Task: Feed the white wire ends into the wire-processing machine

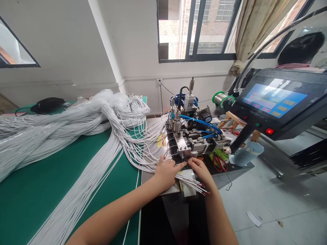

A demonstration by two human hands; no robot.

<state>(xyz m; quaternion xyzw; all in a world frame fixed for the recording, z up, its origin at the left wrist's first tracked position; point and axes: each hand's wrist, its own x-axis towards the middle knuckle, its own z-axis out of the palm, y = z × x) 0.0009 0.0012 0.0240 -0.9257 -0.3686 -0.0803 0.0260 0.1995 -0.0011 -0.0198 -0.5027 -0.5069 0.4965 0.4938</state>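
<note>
My left hand [166,172] lies over a bundle of white cables [190,181], fingers curled around it and index finger stretched right. The cable ends, some with red tips, stick out beyond that hand toward my right wrist. My right hand [201,169] has its thumb and index finger pinched at the front of the bench machine [182,144], close to my left fingertip. What sits in that pinch is too small to make out. More white cables [133,143] run from the left onto the plate [150,177] beside the machine.
A large pile of white cables [99,119], partly wrapped in plastic, covers the green table [102,177]. To the right stand a control screen [274,98], a solder wire spool [221,99], red-handled scissors [220,163] and a plastic jug [247,153]. Another person [301,49] is behind the screen.
</note>
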